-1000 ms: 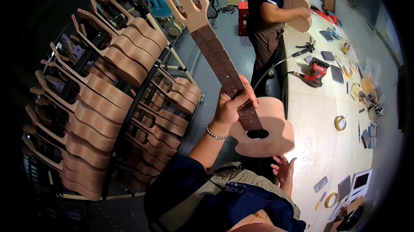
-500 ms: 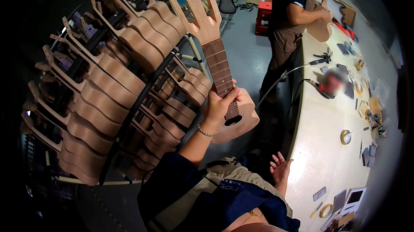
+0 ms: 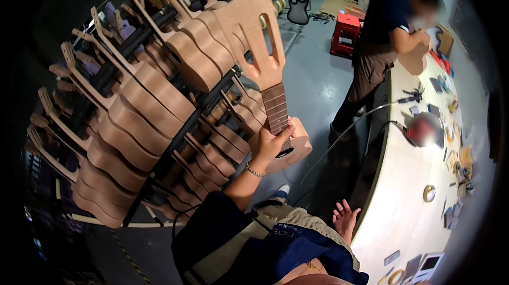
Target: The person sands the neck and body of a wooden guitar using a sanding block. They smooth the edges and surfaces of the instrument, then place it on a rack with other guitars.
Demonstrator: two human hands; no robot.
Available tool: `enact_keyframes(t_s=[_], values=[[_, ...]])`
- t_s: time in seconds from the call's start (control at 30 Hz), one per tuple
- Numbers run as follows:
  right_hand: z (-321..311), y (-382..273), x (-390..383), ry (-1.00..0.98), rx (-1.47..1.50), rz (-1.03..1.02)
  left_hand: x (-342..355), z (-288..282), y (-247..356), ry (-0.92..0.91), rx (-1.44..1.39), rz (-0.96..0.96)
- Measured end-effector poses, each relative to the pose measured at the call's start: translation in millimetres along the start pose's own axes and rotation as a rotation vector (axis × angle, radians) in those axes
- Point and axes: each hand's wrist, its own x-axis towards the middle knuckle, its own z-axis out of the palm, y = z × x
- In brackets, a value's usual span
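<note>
An unfinished small guitar [image 3: 274,106] of bare pale wood, with a slotted headstock and a dark fretboard, stands upright in front of me. My left hand [image 3: 270,143] is wrapped round its neck just above the body, thumb across the fretboard. The hand and wrist cover part of the body, and only some of the dark sound hole shows. Low on the right, my right hand [image 3: 345,218] is held palm up with fingers spread and nothing in it, close to the edge of the white workbench [image 3: 366,232].
A rack [image 3: 185,131] holds rows of bare wooden guitars [image 3: 135,110] on the left. Tape rolls [image 3: 429,193], sanding blocks and a blurred red tool [image 3: 424,130] lie on the bench. A co-worker [image 3: 392,30] holds a wooden body at its far end, near a red stool [image 3: 346,33].
The surroundings have shifted rightward and down in view. The guitar in my left hand sits a little lower, its headstock further right and closer to the racked guitars. My right hand stays open, slightly lower.
</note>
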Motion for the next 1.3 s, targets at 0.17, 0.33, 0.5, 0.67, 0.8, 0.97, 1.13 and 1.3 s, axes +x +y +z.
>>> enact_keyframes(t_s=[0.17, 0.33, 0.5, 0.67, 0.8, 0.97, 1.13, 1.3], values=[[27.2, -10.4, 33.5, -0.062, 0.019, -0.010, 32.8, -35.1, 18.8, -0.060, -0.002, 0.027], [63.2, -21.8, 61.8, -0.148, -0.058, 0.006, 82.6, -82.2, 64.0, 0.208, 0.090, 0.304], [79.0, -21.6, 79.0, -0.163, -0.070, 0.042, 107.1, -96.2, 111.0, 0.362, 0.014, 0.231], [73.5, -18.6, 84.1, -0.165, -0.092, 0.071, 128.4, -145.9, 140.3, 0.193, -0.149, 0.232], [64.7, -17.3, 86.7, -0.133, -0.110, 0.091, 163.8, -207.2, 159.2, 0.181, 0.040, 0.243], [72.5, -10.4, 89.7, -0.149, -0.147, 0.097, 198.9, -241.9, 207.0, 0.291, 0.300, 0.259], [84.7, -10.6, 90.0, -0.067, -0.175, 0.072, 252.5, -299.9, 218.5, 0.302, 0.401, 0.241], [76.9, -4.5, 103.5, -0.076, -0.177, 0.067, 305.1, -377.9, 229.0, 0.279, 0.462, 0.235]])
